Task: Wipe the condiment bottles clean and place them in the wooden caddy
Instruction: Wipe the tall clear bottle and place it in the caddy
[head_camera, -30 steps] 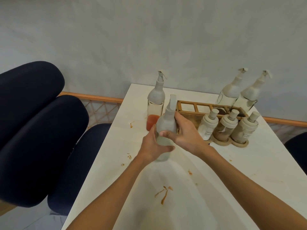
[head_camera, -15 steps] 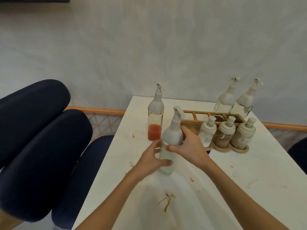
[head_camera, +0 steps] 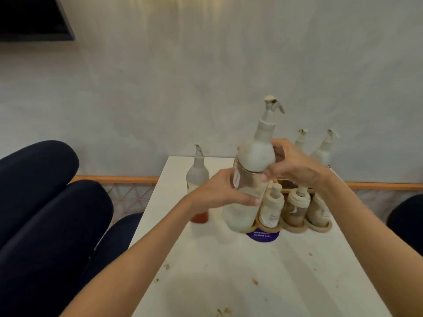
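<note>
Both my hands hold a tall clear condiment bottle (head_camera: 249,179) with a white pump top, lifted above the table and tilted a little. My left hand (head_camera: 219,191) grips its glass body. My right hand (head_camera: 295,165) wraps the white shoulder from the right. Behind it the wooden caddy (head_camera: 286,181) is mostly hidden. Another pump bottle (head_camera: 197,177) with red sauce stands to the left. Two more pump bottles (head_camera: 324,149) stand at the back by the wall.
Three small pump jars (head_camera: 295,207) sit in a round wooden holder in front of the caddy, above a purple sticker (head_camera: 262,235). The white table (head_camera: 251,282) carries brown sauce spots and crumbs. Dark blue seat cushions (head_camera: 52,213) lie to the left.
The bottle has risen off the table and moved right, toward the caddy, with both hands still on it. The camera has tilted up.
</note>
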